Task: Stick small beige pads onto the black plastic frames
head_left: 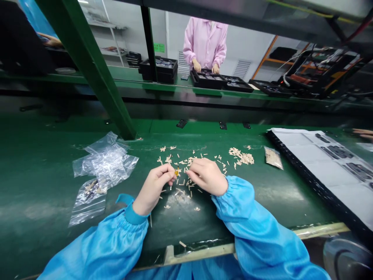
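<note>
Blue glossy sleeves [99, 245] gathered at the wrists, coming in from the bottom edge toward two bare hands above a dark green bench mat [52, 186]. Left hand [153, 188] closed in a tight pinch, gripping a tiny amber-yellow piece [176, 172] at the fingertips, with much of it hidden by the fingers. Right hand [206, 177] curled, its fingertips [188, 171] just beside that piece and nearly meeting the left hand; whether those fingers hold anything, impossible to tell. Narrow pale beige strips [180, 182] scattered around and beneath both hands, with a denser heap of strips [241, 156] ahead and to the right. Just below the hands, a cream-coloured front bench edge [198, 252], one stray strip lying near it. Well left of the hands, crumpled clear plastic bags [105, 163], a few beige strips inside the lowest. To the right, a small clear bag of beige strips [273, 157], then a black-edged tray with a white sheet and dark parts [317, 163]. Farther off, a green steel upright [96, 77] rising from the bench, black trays [206, 79] on a far bench, and a person in a pink coat [205, 42] with gloved hands [196, 65] at those trays. At the far right edge, another person's fingers [361, 133]
</note>
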A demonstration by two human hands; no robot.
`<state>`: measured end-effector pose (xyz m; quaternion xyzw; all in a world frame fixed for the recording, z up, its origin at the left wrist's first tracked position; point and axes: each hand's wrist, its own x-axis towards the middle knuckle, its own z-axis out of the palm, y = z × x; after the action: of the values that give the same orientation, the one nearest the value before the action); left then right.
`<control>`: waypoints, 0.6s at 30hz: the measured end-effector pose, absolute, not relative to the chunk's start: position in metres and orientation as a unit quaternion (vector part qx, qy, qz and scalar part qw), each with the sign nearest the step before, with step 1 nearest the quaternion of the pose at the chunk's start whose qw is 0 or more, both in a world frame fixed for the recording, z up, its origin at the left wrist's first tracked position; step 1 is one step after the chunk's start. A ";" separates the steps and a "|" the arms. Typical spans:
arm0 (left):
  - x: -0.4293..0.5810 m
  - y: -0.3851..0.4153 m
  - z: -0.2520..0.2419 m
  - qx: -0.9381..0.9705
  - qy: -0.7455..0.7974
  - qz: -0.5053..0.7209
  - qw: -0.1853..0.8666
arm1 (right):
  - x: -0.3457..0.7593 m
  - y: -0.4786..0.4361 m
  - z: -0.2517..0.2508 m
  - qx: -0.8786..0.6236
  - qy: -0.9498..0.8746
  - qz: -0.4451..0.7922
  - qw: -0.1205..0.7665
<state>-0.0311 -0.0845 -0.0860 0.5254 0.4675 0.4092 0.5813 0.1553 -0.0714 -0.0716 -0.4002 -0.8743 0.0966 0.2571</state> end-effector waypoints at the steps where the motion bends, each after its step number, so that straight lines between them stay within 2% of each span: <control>1: -0.030 -0.085 -0.086 0.499 0.462 0.408 0.609 | 0.154 -0.073 -0.072 -0.391 -0.882 0.074 0.252; 7: -0.026 -0.087 -0.081 0.404 0.434 0.412 0.692 | 0.143 -0.079 -0.067 -0.337 -0.885 0.024 0.321; 14: -0.025 -0.089 -0.078 0.376 0.407 0.413 0.723 | 0.134 -0.084 -0.063 -0.319 -0.884 -0.036 0.339; 18: -0.025 -0.089 -0.078 0.359 0.393 0.408 0.742 | 0.132 -0.083 -0.063 -0.326 -0.879 -0.020 0.348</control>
<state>-0.0249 -0.0887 -0.0780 0.3588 0.3931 0.4080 0.7418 0.1315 -0.0827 -0.0632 -0.3261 -0.8788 -0.0204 0.3477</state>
